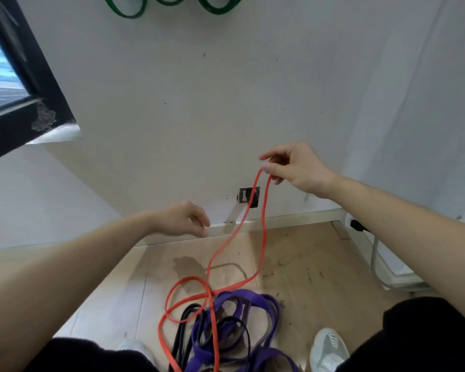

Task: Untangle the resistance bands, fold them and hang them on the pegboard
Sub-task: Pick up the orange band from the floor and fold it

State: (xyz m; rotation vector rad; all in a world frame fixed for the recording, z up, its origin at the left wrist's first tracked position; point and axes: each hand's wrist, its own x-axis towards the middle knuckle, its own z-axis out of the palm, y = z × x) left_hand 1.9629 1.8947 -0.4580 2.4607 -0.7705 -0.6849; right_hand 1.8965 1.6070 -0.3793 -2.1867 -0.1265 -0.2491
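Resistance bands (215,326) sit tangled on the floor (306,269) by the feet; right hand (293,167) pinches the red band (265,237) up high, probably to draw it clear of the purple band (258,300) and black band (183,320); left hand (184,218) loosely curled, empty.

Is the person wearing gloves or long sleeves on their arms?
No. The left hand and right hand are bare, with no gloves and no rings that I can see. The left arm and right arm show no sleeve, watch or bracelet, right up to the picture's edge.
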